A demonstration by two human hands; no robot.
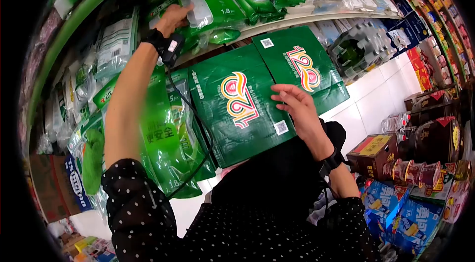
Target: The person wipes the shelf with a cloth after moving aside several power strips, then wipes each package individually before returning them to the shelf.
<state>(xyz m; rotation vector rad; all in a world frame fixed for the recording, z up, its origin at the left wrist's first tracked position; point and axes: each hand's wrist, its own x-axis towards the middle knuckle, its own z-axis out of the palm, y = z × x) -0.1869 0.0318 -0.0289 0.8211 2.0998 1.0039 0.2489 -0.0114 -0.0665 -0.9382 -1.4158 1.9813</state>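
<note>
My left hand reaches up to the shelf, its fingers at the left edge of a green package with a clear window, marked 1.8. Whether the fingers grip it is unclear. Below it, more green plastic packages hang beside my left forearm. My right hand, fingers apart and empty, hovers over a large green carton with a colourful 120 print. A second green carton with the same print lies against it, farther right.
A metal shelf edge runs above the cartons. Wrapped bottles stand at its right. Brown boxes and blue packs lie on the right. A black cable hangs from my left wrist.
</note>
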